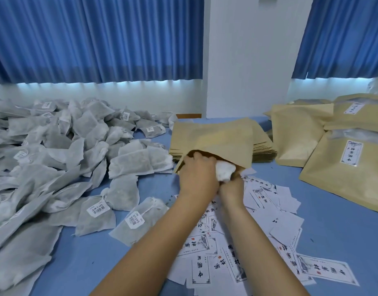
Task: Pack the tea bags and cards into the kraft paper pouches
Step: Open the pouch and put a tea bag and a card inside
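An open kraft paper pouch (pixel 218 138) lies tilted on a stack of empty pouches (pixel 264 151) at the table's middle. My left hand (pixel 196 175) has its fingers curled over the pouch's mouth edge. A white bunch of tea bags (pixel 224 170) sticks out of the mouth. My right hand (pixel 231 190) grips it from below, partly hidden behind my left wrist. Loose grey tea bags (pixel 76 146) are heaped at the left. Printed white cards (pixel 258 231) lie scattered under my forearms.
Filled, labelled kraft pouches (pixel 346 167) are piled at the right. The blue table (pixel 337 242) shows bare at the front right and front left. A white wall and blue curtains stand behind the table.
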Demonstrator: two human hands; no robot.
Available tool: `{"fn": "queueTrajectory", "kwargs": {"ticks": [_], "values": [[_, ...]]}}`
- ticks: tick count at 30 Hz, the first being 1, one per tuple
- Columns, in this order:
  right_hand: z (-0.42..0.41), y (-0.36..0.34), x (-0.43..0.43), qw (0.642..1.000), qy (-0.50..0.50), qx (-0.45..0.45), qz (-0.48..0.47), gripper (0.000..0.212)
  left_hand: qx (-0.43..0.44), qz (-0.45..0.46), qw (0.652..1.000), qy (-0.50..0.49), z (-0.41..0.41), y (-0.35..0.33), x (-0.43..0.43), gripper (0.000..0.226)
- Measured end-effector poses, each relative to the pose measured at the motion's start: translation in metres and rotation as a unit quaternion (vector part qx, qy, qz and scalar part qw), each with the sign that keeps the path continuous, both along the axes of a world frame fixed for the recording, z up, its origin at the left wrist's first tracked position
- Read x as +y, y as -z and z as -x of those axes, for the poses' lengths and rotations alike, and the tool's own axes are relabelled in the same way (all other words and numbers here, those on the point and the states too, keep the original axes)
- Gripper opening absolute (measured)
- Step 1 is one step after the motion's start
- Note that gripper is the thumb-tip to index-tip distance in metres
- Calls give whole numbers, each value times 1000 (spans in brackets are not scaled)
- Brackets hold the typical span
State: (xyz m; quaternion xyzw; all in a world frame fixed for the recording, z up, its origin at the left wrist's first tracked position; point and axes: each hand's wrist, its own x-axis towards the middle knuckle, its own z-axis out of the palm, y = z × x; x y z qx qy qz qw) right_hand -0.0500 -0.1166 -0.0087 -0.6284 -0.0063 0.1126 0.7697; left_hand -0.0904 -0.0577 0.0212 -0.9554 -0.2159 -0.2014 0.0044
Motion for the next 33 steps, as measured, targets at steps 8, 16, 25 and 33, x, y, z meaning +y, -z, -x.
{"fn": "queueTrajectory", "kwargs": {"ticks": [8,16,25,33], "values": [[28,-1,9,992,-108,-42,-46,40,112,76,988,-70,-61,-15,41,46],[18,-3,3,995,-50,48,-73,18,217,178,960,21,-45,-30,27,37],[7,-5,-1,989,-23,119,-83,26,-452,106,885,-34,54,-10,70,22],[6,-4,0,984,-29,150,-92,22,7,120,953,-279,48,60,149,51]]}}
